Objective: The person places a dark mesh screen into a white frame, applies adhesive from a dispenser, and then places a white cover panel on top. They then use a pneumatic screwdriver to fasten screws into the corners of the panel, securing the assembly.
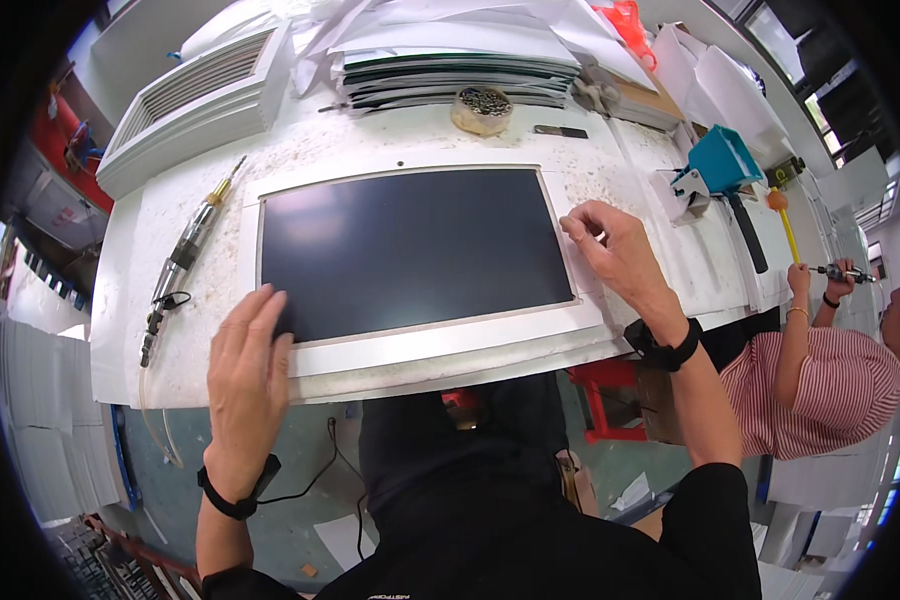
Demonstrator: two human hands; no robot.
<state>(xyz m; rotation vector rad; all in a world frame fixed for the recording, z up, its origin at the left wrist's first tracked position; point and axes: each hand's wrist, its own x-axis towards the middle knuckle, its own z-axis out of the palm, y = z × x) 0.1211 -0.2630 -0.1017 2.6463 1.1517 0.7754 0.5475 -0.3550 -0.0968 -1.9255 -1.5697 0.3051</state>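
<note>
A dark flat screen panel lies in a white frame on the white worktable in front of me. My left hand is at the frame's near left corner, fingers stretched out and open, the fingertips by the panel's left edge. On the other side, my right hand is closed, its thumb and fingertips drawn together beside the frame's right edge. Whatever those fingertips hold, if anything, is too small to make out.
A power screwdriver with a hose lies left. Behind are a slatted white frame stack, stacked sheets, a tub of screws and a dark flat piece. A teal-headed tool lies right, near a co-worker in stripes.
</note>
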